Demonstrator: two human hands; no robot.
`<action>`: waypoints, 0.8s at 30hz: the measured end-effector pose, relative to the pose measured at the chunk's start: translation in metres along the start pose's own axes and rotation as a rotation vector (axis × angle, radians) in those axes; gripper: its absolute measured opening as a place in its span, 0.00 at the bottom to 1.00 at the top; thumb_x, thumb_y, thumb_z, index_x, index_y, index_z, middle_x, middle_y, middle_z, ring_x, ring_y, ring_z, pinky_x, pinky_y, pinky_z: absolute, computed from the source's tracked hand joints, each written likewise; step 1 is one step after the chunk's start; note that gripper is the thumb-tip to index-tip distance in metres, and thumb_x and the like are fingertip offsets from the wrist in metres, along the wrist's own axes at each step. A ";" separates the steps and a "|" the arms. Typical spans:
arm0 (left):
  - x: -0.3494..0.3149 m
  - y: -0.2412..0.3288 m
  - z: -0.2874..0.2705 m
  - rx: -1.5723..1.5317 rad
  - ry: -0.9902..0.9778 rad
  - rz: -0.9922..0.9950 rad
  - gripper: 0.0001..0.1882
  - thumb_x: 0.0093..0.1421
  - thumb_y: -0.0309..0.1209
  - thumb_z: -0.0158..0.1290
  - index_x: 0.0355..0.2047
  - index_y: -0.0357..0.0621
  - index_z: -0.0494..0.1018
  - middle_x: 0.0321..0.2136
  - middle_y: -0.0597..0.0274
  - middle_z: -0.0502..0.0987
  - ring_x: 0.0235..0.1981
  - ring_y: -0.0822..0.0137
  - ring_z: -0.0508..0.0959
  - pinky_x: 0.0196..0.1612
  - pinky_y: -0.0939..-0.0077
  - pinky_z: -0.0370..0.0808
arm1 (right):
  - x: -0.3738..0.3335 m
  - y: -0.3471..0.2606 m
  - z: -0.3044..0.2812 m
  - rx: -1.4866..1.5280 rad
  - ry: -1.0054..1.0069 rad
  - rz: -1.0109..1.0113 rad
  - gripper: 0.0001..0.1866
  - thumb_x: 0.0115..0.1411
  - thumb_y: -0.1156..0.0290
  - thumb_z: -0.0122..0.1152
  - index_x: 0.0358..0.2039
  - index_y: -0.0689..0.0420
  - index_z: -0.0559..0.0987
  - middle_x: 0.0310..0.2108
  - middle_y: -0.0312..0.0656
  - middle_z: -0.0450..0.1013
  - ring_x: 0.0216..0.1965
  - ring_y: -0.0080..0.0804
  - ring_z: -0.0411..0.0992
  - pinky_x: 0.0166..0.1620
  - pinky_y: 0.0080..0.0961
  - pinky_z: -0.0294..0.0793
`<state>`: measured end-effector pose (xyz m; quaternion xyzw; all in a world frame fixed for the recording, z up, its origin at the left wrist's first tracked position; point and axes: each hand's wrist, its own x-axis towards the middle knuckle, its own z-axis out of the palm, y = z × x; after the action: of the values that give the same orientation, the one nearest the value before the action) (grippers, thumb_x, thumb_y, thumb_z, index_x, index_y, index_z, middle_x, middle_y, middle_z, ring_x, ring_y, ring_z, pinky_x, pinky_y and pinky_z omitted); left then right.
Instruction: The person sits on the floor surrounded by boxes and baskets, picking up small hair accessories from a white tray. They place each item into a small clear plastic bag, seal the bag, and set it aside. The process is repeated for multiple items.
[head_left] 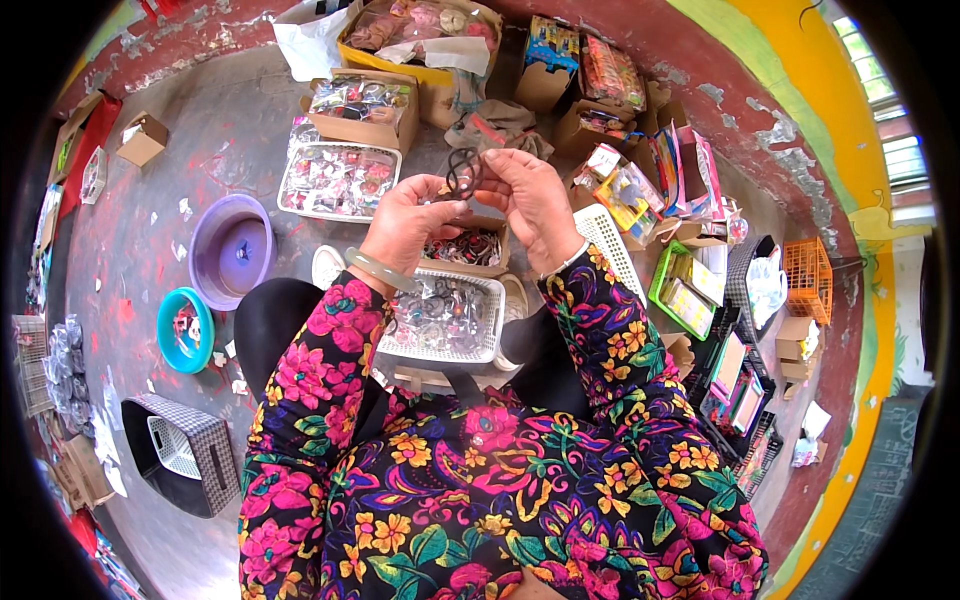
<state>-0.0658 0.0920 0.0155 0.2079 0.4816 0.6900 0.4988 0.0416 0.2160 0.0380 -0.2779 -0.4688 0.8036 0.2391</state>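
Raised in front of me, both hands hold a dark loop-shaped hair tie (pixel 462 172), its strands crossing each other. My left hand (pixel 408 218) wears a pale bangle at the wrist and grips it from the left, with fingers bent. On the other side my right hand (pixel 530 198) pinches its upper edge between thumb and fingers. Just below the hands sits a small cardboard box (pixel 466 269) of dark and reddish bands, partly hidden by them. Nearer to me, between my legs, a white plastic basket (pixel 499 312) holds many small clear packets.
Another white basket (pixel 330 213) of packets lies beyond my left hand, beside a cardboard box (pixel 365 128). Purple (pixel 202 255) and teal (pixel 170 345) basins stand at left, near a patterned bin (pixel 216 475). At right are a green tray (pixel 662 285), black crates and an orange crate (pixel 808 283).
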 end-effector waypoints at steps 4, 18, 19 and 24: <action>0.001 0.002 -0.004 -0.009 -0.030 -0.052 0.09 0.55 0.24 0.52 0.37 0.39 0.71 0.30 0.61 0.77 0.31 0.73 0.78 0.25 0.88 0.73 | -0.002 0.000 0.001 -0.025 -0.013 -0.027 0.07 0.59 0.69 0.52 0.31 0.60 0.73 0.27 0.39 0.74 0.28 0.23 0.73 0.29 0.16 0.71; -0.005 0.025 -0.008 0.078 0.008 -0.117 0.16 0.55 0.29 0.54 0.44 0.42 0.70 0.35 0.70 0.75 0.37 0.79 0.73 0.27 0.88 0.69 | -0.005 -0.013 0.000 -0.341 -0.037 -0.162 0.08 0.58 0.70 0.53 0.32 0.61 0.76 0.27 0.36 0.75 0.26 0.21 0.74 0.25 0.15 0.71; -0.004 0.025 -0.011 0.042 0.011 -0.108 0.16 0.55 0.30 0.54 0.44 0.42 0.70 0.35 0.70 0.75 0.37 0.79 0.73 0.27 0.89 0.69 | -0.005 -0.013 0.000 -0.376 -0.067 -0.158 0.08 0.58 0.70 0.53 0.32 0.61 0.76 0.26 0.35 0.74 0.26 0.20 0.73 0.25 0.14 0.71; 0.000 0.017 -0.012 -0.141 -0.048 -0.057 0.12 0.57 0.29 0.51 0.42 0.42 0.72 0.34 0.68 0.76 0.35 0.80 0.74 0.27 0.91 0.71 | -0.007 -0.006 0.004 -0.532 -0.162 -0.189 0.08 0.58 0.70 0.54 0.32 0.61 0.77 0.24 0.31 0.72 0.24 0.13 0.69 0.23 0.11 0.70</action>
<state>-0.0833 0.0854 0.0245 0.1746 0.4253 0.7025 0.5432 0.0449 0.2112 0.0469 -0.2210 -0.7045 0.6461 0.1934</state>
